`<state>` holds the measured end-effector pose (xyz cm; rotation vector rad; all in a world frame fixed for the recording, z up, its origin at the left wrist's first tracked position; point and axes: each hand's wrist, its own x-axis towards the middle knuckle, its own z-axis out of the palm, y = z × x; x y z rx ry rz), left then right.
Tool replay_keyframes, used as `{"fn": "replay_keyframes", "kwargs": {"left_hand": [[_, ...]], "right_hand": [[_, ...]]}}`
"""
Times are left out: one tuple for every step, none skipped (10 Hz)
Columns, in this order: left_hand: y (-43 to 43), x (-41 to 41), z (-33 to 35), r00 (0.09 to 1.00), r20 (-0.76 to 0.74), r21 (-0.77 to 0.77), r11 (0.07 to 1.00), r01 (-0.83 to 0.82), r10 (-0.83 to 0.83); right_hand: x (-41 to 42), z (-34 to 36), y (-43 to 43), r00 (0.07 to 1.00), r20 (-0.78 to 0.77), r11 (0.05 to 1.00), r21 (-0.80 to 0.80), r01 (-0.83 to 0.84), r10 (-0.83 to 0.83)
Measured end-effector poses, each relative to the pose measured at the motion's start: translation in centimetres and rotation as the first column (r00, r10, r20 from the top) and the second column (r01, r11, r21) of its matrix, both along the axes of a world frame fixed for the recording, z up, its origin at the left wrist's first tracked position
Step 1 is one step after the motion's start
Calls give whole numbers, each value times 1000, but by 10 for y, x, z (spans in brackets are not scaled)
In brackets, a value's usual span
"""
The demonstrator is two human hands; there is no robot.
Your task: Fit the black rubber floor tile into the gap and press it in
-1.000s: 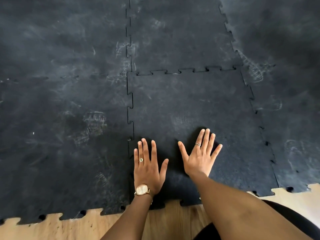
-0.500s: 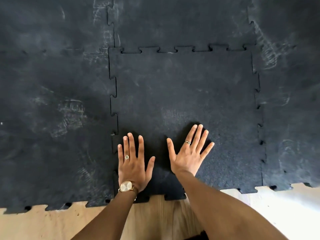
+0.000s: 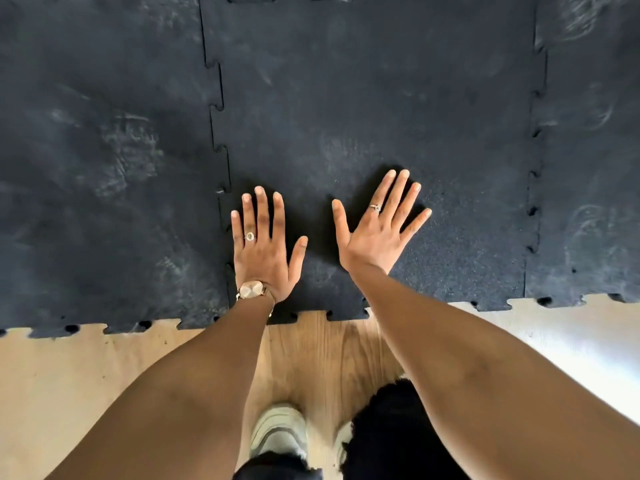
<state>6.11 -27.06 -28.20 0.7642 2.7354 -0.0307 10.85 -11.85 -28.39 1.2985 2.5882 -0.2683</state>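
The black rubber floor tile [image 3: 374, 98] lies flat in the gap between the neighbouring black mats, its puzzle-tooth edges meeting theirs on the left, right and far sides. My left hand [image 3: 263, 247] rests palm down with fingers spread near the tile's near-left corner, beside the left seam [image 3: 221, 157]. My right hand [image 3: 377, 230] lies flat with fingers spread on the tile's near middle. Neither hand holds anything. A watch sits on my left wrist, and each hand wears a ring.
Scuffed black mats surround the tile, one on the left [image 3: 104, 168] and one on the right [image 3: 588, 150]. Bare wooden floor [image 3: 329, 358] runs along the near edge. My pale shoes [image 3: 277, 434] stand on the wood below my arms.
The view has tilted down and closer, so the tile's far seam has slid to the top edge and my shoes have appeared. Both hands stay flat on the same near part of the tile.
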Motion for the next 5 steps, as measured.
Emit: {"fn": "replay_keyframes", "kwargs": {"left_hand": [[2, -4, 1, 1000, -2, 0, 1000, 4, -4], [0, -1, 2, 1000, 17, -4, 1000, 9, -9], [5, 0, 14, 997, 72, -47, 999, 1, 2], [13, 1, 61, 947, 314, -115, 993, -40, 75], [28, 26, 129, 908, 415, -85, 991, 104, -60]], "right_hand": [[-2, 1, 2, 1000, -6, 1000, -5, -8, 8], [4, 4, 4, 998, -30, 998, -34, -55, 54], [21, 24, 22, 972, 48, 955, -203, -217, 232], [69, 58, 38, 864, 150, 851, -317, -418, 480], [118, 117, 48, 811, 268, 838, -344, -424, 520]]}}
